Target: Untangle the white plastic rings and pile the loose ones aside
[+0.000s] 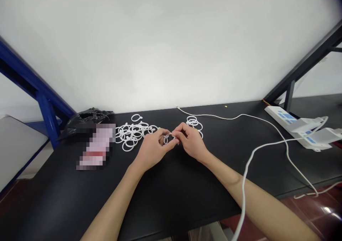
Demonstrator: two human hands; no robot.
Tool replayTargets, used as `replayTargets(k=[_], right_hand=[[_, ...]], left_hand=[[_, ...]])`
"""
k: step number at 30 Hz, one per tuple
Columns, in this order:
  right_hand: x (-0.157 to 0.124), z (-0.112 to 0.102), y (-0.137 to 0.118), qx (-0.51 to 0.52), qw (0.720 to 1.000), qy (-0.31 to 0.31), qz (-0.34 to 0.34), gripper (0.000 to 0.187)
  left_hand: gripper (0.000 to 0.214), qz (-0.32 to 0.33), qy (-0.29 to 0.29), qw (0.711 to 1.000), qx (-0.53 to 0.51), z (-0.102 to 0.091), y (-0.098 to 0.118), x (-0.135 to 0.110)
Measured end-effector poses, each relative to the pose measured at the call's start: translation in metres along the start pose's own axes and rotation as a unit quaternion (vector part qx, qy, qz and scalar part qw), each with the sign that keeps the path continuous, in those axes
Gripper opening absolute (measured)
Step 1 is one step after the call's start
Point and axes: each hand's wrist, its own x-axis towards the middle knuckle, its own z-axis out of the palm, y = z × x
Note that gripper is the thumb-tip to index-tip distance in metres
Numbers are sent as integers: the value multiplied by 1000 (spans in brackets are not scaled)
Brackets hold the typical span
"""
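Observation:
My left hand (153, 149) and my right hand (189, 139) meet over the middle of the black table (171, 194). Both pinch one small white plastic ring (168, 138) between their fingertips. A loose heap of several white rings (133, 132) lies just left of my hands. A smaller stack of white rings (194, 122) sits right behind my right hand.
A black plastic bag (85, 119) and a blurred pink item (97, 146) lie at the left. White power strips (299, 125) sit at the right, their white cables (251, 159) crossing the table and my right forearm. A white wall stands behind; blue frame at left.

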Motion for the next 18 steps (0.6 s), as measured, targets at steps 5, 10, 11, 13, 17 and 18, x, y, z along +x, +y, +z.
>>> replayTargets(k=[5,10,11,13,17,18], right_hand=[[-2,3,2,5,1000,1,-5,15],[-4,7,4,-19,1000,-10,-13,22],[-5,7,3,-52,998,-33,-29,22],[-7,9,1,-112,987,-90,-69,22],[-12,16,-3,-171,964,-160,-122,22],[-13,18,-3,-180,962,-160,-130,22]], left_hand=[[35,-6,-10,1000,-26,-2,2,-1],[36,-73,77,978,-178,-1,0,4],[36,-84,93,965,-230,-1,0,5],[37,-86,113,937,-319,0,-1,6],[39,-82,127,922,-357,5,1,6],[40,-86,122,925,-348,6,1,5]])
